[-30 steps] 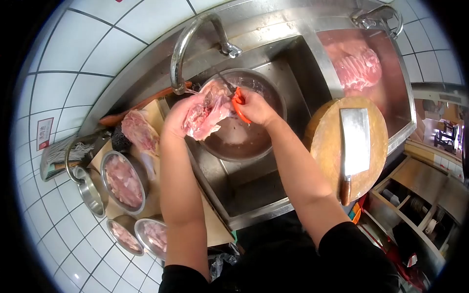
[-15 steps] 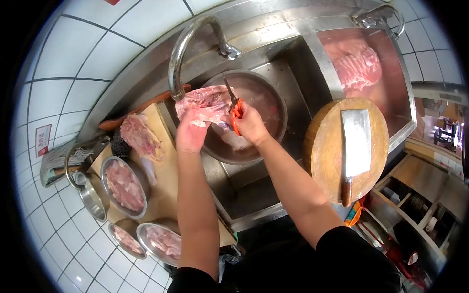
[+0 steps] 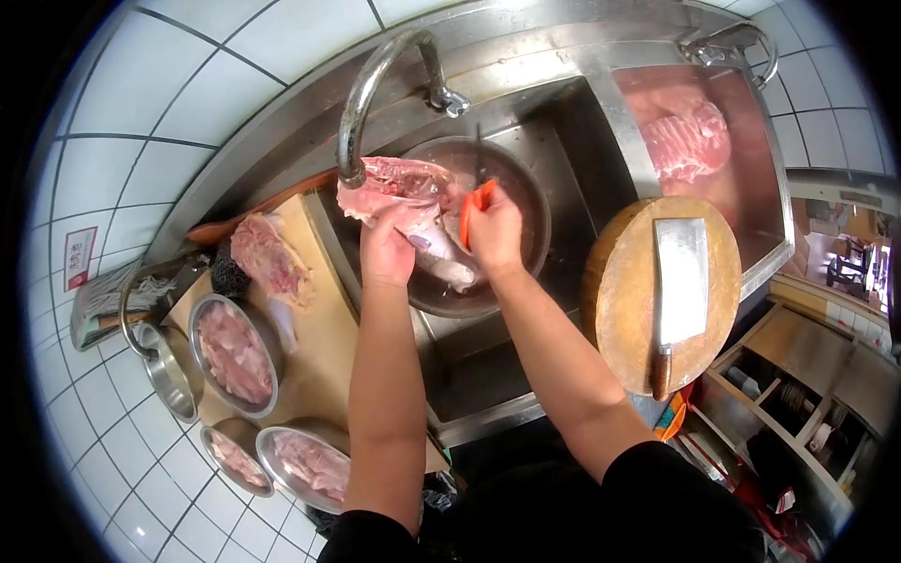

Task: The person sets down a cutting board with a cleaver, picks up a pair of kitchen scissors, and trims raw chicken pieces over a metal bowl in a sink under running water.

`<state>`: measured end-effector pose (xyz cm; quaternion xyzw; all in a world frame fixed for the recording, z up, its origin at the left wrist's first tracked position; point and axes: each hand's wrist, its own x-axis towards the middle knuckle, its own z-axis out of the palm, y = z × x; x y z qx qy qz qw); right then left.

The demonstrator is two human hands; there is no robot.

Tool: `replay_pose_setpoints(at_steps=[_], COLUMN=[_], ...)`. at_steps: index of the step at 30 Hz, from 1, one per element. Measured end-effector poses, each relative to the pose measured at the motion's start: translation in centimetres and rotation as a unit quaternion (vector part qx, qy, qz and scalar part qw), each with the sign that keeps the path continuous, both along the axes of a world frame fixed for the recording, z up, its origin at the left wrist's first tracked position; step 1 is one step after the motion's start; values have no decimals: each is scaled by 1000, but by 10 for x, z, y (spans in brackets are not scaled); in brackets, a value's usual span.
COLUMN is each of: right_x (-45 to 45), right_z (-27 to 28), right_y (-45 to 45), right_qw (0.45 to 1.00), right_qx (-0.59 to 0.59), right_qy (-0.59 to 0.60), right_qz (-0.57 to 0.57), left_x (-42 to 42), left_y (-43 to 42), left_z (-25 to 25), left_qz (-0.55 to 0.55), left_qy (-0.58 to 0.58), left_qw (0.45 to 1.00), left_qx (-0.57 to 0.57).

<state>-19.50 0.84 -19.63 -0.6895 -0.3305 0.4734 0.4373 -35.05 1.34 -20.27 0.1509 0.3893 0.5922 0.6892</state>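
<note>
My left hand (image 3: 387,251) grips a raw poultry carcass (image 3: 399,192) from below, its opened cavity facing up. A leg (image 3: 439,246) hangs from its right side over the metal basin (image 3: 543,211), which holds cloudy pinkish water. Closed around the orange handles of a pair of scissors (image 3: 477,205) is my right hand (image 3: 499,235). The dark blades point up, away from me, to the right of the carcass; whether they are apart is hard to see.
A curved faucet (image 3: 353,117) arches just above the carcass. On the right, a cleaver (image 3: 682,281) lies on a round chopping block (image 3: 615,300). Meat (image 3: 692,141) soaks in the second sink. Another poultry piece (image 3: 269,255) rests on the left board (image 3: 324,324), near bowls of cut meat (image 3: 235,352).
My right hand and the scissors have shifted right and turned, the blades off the carcass. My left hand has moved slightly right, and more of the leg shows between my hands.
</note>
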Motion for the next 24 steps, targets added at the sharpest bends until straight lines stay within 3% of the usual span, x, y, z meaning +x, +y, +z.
replay_pose_setpoints(at_steps=[2, 3, 6, 13, 16, 19, 22, 24], right_x=[14, 19, 24, 28, 27, 26, 28, 29], right_z=[18, 21, 28, 1, 12, 30, 26, 47], right_y=[7, 10, 13, 7, 9, 22, 60, 80], right_qw=[996, 998, 970, 937, 942, 988, 998, 985], right_qx=[14, -3, -40, -26, -42, -40, -23, -8], right_qy=[-83, -66, 225, 340, 329, 147, 30, 155], right_qz=[-22, 14, 82, 77, 59, 37, -48, -71], left_x=[-1, -1, -1, -1, -2, 7, 8, 3], left_y=[-4, -5, -11, -16, -17, -19, -17, -14], left_z=[5, 4, 4, 8, 7, 14, 25, 29], left_qz=[0, -5, -29, -113, -127, -81, -50, -55], left_qy=[-6, -36, -59, 11, 34, 56, 65, 64], left_qw=[1000, 999, 998, 993, 990, 994, 996, 996], left_qx=[0, -2, -21, -40, -52, -45, -31, -37])
